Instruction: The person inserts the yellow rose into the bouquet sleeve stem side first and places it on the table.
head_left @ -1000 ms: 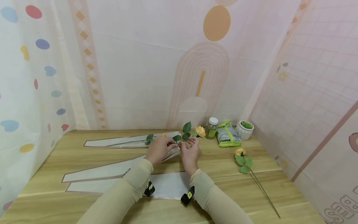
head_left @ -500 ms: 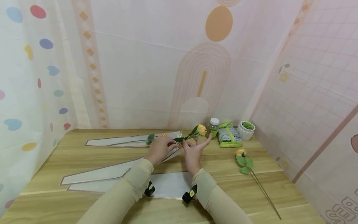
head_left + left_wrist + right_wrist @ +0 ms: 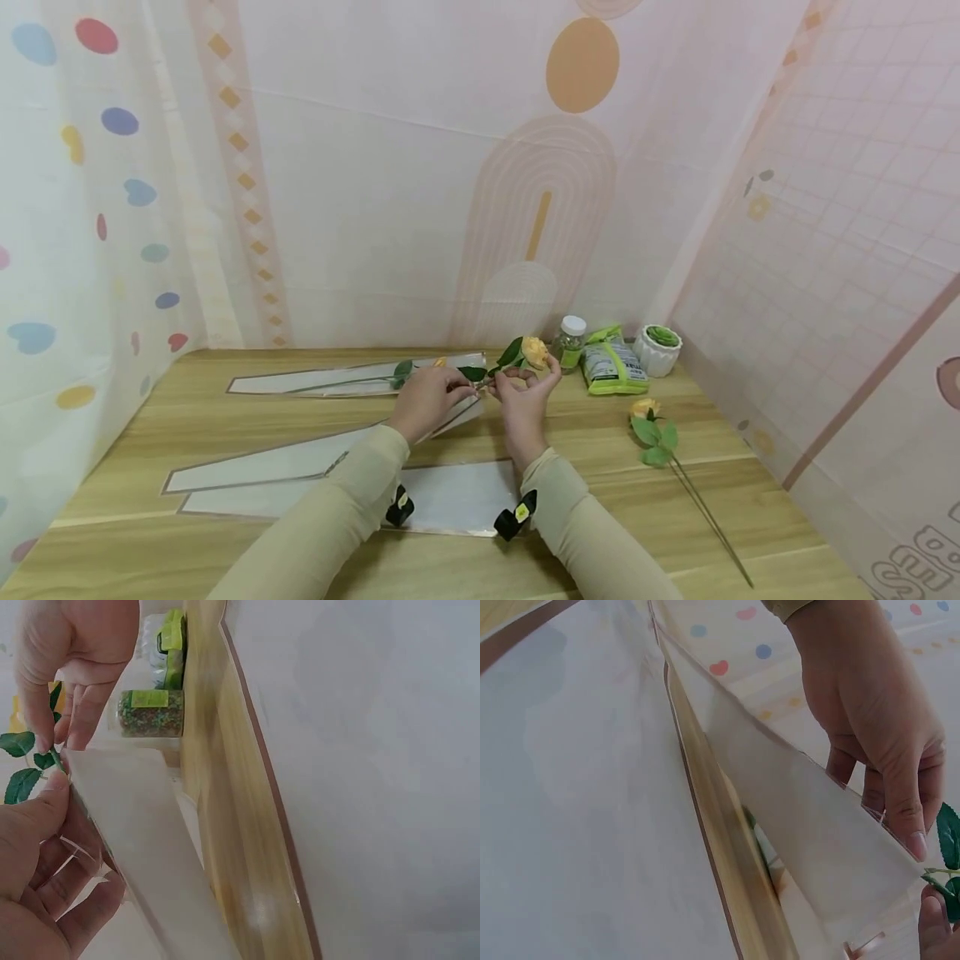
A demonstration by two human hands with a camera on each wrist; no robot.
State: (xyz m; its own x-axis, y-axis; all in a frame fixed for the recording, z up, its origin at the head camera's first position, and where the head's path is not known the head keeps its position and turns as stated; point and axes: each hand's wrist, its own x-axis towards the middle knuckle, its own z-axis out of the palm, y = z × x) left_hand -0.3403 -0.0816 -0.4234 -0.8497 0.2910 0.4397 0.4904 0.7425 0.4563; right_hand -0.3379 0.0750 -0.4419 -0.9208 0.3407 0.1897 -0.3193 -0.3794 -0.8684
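Note:
My left hand (image 3: 427, 402) grips the raised upper edge of a tapered white flower sleeve (image 3: 142, 817), its fingers behind the edge and the thumb at the corner. Just right of it, my right hand (image 3: 522, 410) pinches the green stem (image 3: 56, 761) of a yellow artificial rose (image 3: 535, 352) between thumb and finger. The rose's bloom and dark green leaves (image 3: 21, 784) stick out beyond the sleeve's mouth. In the right wrist view the left thumb (image 3: 913, 841) lies close to the stem. The stem's lower part runs within the sleeve, largely covered by my hand and arm.
Behind my hands lies another sleeve (image 3: 277, 382) with a yellow rose on it. A flat sleeve (image 3: 457, 497) lies under my forearms. At back right stand a jar (image 3: 570, 343), a green-grey packet (image 3: 613, 362) and a potted succulent (image 3: 658, 350). One loose rose (image 3: 656, 437) lies right.
My right hand has shifted slightly right along the rose, its fingers spreading and then drawing in near the bloom. The bloom and leaves have turned. My left hand stays put.

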